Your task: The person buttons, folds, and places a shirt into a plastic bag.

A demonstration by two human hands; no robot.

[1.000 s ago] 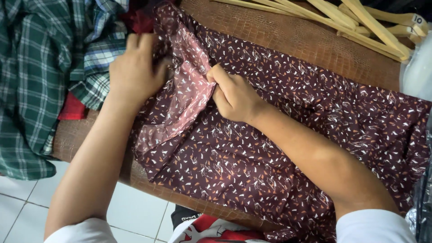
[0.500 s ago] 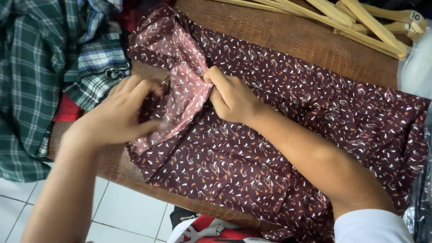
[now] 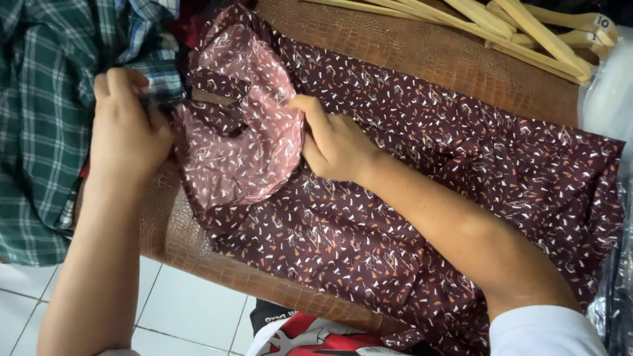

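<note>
Maroon patterned shirt (image 3: 422, 198), printed with small white and orange flecks: spread flat across the brown textured tabletop (image 3: 409, 59), its paler inside-out sleeve section (image 3: 244, 145) lying between the two hands. Left hand (image 3: 125, 128): fingers curled closed, pinching the sleeve's outer edge at the shirt's left margin, just beside a pile of green plaid shirts (image 3: 39, 132). Right hand (image 3: 333, 142): fingers closed on the fabric at the sleeve's inner fold, resting on the shirt body; wooden hangers (image 3: 521, 29) lie well apart at the far edge.
</note>
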